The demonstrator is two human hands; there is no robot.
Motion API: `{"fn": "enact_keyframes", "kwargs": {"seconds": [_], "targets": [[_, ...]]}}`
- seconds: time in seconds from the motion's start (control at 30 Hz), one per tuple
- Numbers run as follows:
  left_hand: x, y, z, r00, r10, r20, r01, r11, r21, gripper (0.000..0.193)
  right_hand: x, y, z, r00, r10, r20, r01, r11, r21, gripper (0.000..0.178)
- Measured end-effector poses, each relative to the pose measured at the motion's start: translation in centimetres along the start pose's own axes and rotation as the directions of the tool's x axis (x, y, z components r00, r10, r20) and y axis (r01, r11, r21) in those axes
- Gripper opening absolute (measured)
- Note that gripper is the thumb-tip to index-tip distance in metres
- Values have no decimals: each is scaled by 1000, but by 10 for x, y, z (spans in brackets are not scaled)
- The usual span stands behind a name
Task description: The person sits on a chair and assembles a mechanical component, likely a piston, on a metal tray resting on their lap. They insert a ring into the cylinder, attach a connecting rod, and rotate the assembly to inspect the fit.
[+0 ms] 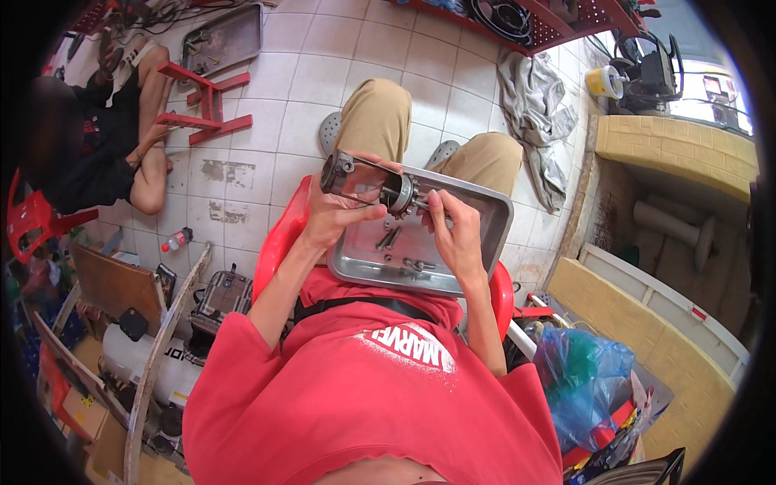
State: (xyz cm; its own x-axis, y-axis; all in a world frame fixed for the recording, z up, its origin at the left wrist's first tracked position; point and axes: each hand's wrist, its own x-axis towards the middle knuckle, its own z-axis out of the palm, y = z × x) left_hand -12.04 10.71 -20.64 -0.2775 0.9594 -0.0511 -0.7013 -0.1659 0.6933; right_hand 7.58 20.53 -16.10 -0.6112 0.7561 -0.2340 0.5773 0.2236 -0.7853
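Over a metal tray (364, 273) on my lap, my left hand (335, 220) is closed round an open dark metal housing (335, 175) with long side bars. At its right end sits a round toothed metal part (399, 196). My right hand (454, 230) pinches a thin metal rod (423, 205) against that toothed end; whether it is a bolt or a shaft I cannot tell. Below, in the tray, lie several loose bolts (390, 238) and small metal pieces (418, 265).
To the left, another person (89, 149) sits by a red metal stool (208, 113) and a second tray (222, 40). A bottle (177, 239) stands on the tiles. On the right are a grey cloth (537, 121), a yellow ledge (671, 145) and a blue plastic bag (582, 376).
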Motion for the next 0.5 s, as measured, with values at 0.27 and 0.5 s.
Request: {"fn": "enact_keyframes", "kwargs": {"seconds": [0.27, 0.5], "targets": [[0, 1, 1, 1000, -12, -10, 12, 1000, -10, 66, 0, 8, 1, 999, -43, 22, 45, 995, -93, 14], [0, 0, 2, 1000, 4, 0, -4, 1000, 16, 67, 2, -5, 2, 1000, -15, -23, 16, 1000, 27, 11]]}}
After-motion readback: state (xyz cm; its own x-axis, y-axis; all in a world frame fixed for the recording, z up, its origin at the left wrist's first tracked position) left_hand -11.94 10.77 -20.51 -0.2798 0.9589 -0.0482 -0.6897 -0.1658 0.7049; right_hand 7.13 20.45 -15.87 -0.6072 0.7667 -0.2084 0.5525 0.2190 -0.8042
